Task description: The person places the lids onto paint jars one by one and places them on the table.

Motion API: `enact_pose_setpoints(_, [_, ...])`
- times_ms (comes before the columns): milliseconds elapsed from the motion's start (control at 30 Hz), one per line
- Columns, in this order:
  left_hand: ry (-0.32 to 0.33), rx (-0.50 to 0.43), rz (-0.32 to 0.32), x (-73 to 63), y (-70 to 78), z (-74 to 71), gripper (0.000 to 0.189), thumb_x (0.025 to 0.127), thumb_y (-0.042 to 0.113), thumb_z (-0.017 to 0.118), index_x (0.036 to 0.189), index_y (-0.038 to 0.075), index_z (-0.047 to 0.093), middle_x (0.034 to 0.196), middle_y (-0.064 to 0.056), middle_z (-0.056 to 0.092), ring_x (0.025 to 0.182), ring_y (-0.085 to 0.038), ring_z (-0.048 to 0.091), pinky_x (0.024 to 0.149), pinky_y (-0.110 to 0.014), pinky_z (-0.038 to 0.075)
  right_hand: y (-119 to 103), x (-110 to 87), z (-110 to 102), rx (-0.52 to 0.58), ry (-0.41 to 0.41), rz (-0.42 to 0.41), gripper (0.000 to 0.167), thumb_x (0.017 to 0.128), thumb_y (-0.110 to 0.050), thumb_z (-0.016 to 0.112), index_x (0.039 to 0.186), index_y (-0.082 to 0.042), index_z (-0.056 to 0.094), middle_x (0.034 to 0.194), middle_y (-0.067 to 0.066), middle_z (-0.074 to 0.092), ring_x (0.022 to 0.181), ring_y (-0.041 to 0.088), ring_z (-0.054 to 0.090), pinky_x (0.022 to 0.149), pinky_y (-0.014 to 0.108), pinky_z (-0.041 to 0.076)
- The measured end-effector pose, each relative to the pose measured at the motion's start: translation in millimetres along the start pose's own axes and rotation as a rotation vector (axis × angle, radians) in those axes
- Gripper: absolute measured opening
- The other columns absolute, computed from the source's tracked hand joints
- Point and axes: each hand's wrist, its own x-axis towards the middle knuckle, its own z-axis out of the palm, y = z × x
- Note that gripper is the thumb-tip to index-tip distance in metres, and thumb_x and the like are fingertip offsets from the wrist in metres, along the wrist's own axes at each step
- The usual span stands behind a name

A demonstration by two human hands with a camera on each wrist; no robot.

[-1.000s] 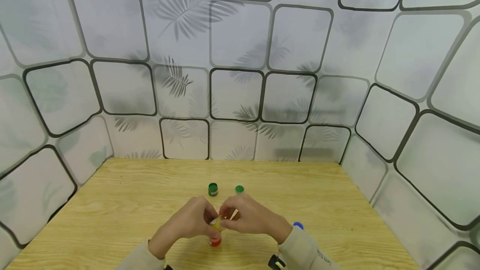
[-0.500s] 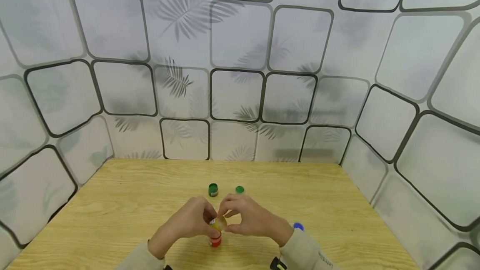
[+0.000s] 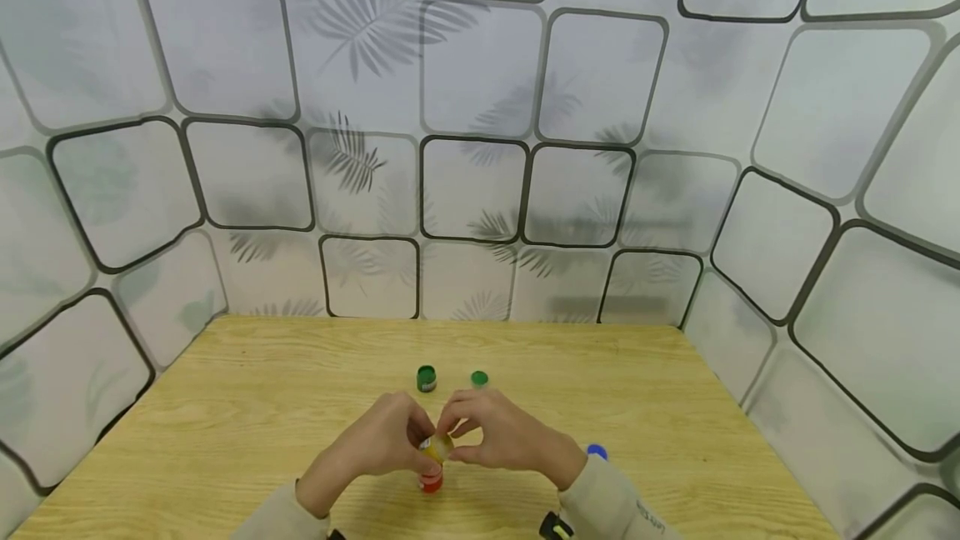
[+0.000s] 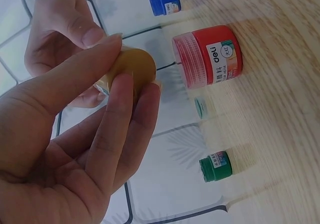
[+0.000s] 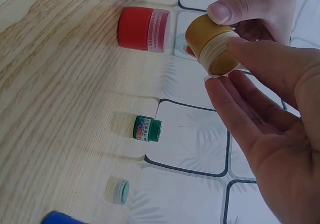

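Observation:
My left hand [image 3: 386, 437] grips a small yellow paint jar [image 5: 203, 35] by its body, holding it tilted above the table. My right hand [image 3: 504, 432] pinches the jar's clear ribbed lid [image 5: 218, 49] between thumb and fingertips; the lid sits on the jar's mouth. In the left wrist view, the left fingers wrap the jar's base and hide much of it. Just below the hands, a red paint jar [image 4: 220, 56] with a clear lid stands upright on the table.
On the wooden table [image 3: 300, 365], beyond the hands, stand a lidless green paint jar [image 3: 426, 379] and a separate lid with green inside [image 3: 479, 378]. A blue paint jar [image 4: 165, 2] stands by the right forearm. Patterned curtain-like walls [image 3: 472, 190] enclose the table.
My right fingers have shifted slightly around the yellow jar's lid, and the jar's tilt has changed a little. My left hand stays in place, as do the jars on the table.

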Motion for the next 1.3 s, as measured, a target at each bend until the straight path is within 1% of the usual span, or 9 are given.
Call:
enact_pose_setpoints(167, [0.003,0.011,0.003,0.3,0.4,0.1,0.020,0.073,0.012,0.094,0.087,0.004,0.082,0.078,-0.004,0.079,0.065,-0.003,0.068,0.061,-0.020,0.056,-0.4,-0.4,-0.9,0.000,-0.002,0.027,0.022,0.091,-0.004,0.078,0.111,-0.008,0.072,0.112,0.007,0.071,0.103,0.003,0.067,0.084,0.017,0.059])
enact_pose_setpoints(433, [-0.006,-0.002,-0.010,0.7,0.9,0.4,0.019,0.073,0.012,0.093,0.087,0.005,0.082,0.078,-0.005,0.079,0.066,-0.006,0.070,0.061,-0.020,0.057,-1.9,0.3,-1.2,0.026,-0.006,0.071,0.021,0.092,-0.006,0.077,0.113,-0.007,0.073,0.112,0.007,0.071,0.101,0.003,0.068,0.080,0.013,0.057])
enact_pose_setpoints(600, [-0.008,0.001,-0.016,0.3,1.4,0.7,0.020,0.073,0.013,0.094,0.087,0.004,0.082,0.079,-0.006,0.079,0.066,-0.006,0.070,0.061,-0.020,0.057,-1.9,0.8,-1.1,0.050,-0.008,0.094,0.020,0.092,-0.006,0.076,0.113,-0.007,0.074,0.111,0.008,0.071,0.099,0.002,0.068,0.079,0.015,0.059])
enact_pose_setpoints(767, [-0.004,0.012,-0.016,-0.3,1.9,0.8,0.022,0.073,0.014,0.094,0.088,0.003,0.082,0.080,-0.006,0.079,0.067,-0.005,0.069,0.061,-0.020,0.057,-1.1,0.9,-0.8,0.071,-0.011,0.096,0.019,0.094,-0.006,0.075,0.113,-0.006,0.074,0.111,0.009,0.071,0.098,0.002,0.068,0.079,0.015,0.059])
enact_pose_setpoints(933, [-0.003,0.014,-0.024,-0.1,1.7,0.8,0.023,0.073,0.013,0.094,0.090,0.002,0.082,0.079,-0.005,0.079,0.066,-0.006,0.067,0.060,-0.021,0.056,-0.6,1.1,-1.3,0.039,-0.015,0.088,0.017,0.097,-0.010,0.072,0.113,-0.006,0.074,0.110,0.009,0.072,0.096,0.002,0.069,0.077,0.013,0.058])
enact_pose_setpoints(1033, [-0.003,0.013,-0.024,0.3,1.3,0.6,0.023,0.073,0.013,0.094,0.090,0.002,0.082,0.078,-0.004,0.078,0.065,-0.005,0.066,0.059,-0.021,0.055,-0.4,1.5,-1.5,0.021,-0.015,0.096,0.017,0.098,-0.012,0.071,0.113,-0.006,0.074,0.109,0.008,0.073,0.094,0.001,0.069,0.076,0.012,0.057])
enact_pose_setpoints(1133, [-0.003,0.023,-0.015,0.3,1.0,0.4,0.023,0.073,0.013,0.093,0.090,0.003,0.082,0.077,-0.003,0.078,0.064,-0.004,0.065,0.059,-0.020,0.054,-0.2,1.9,-1.4,0.008,-0.015,0.110,0.016,0.098,-0.014,0.071,0.112,-0.007,0.075,0.108,0.007,0.073,0.092,-0.002,0.068,0.075,0.011,0.057])
enact_pose_setpoints(1300, [-0.002,0.027,-0.007,-0.3,0.8,0.0,0.022,0.073,0.014,0.093,0.089,0.003,0.082,0.075,-0.002,0.077,0.063,-0.003,0.064,0.058,-0.020,0.054,0.3,2.3,-0.6,-0.011,-0.011,0.103,0.016,0.099,-0.017,0.070,0.111,-0.007,0.075,0.106,0.007,0.073,0.090,-0.001,0.068,0.073,0.011,0.056])
